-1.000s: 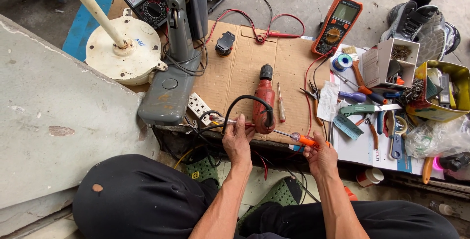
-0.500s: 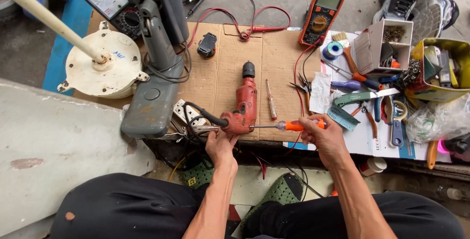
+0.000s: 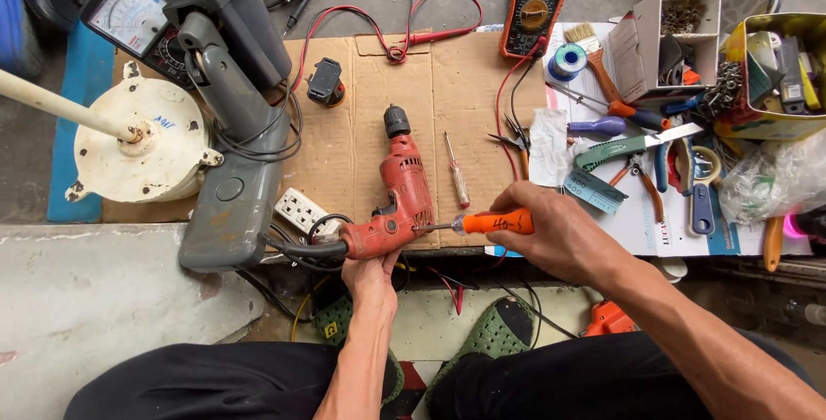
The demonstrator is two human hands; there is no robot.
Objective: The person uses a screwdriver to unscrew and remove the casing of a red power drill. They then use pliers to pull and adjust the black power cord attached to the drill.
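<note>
At frame centre, the red drill (image 3: 400,200) looks like scuffed matt plastic with a dark metal chuck, the screwdriver (image 3: 486,223) has a glossy orange, probably plastic handle, on rough brown cardboard (image 3: 357,119).

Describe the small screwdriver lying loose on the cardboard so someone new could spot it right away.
Start at the brown cardboard sheet in the middle of the work area and find the red electric drill lying on it. Just right of the drill body lies the small screwdriver, untouched. Unlike the orange-handled screwdriver in the right hand, it is thin, with a pale and red handle.
</note>
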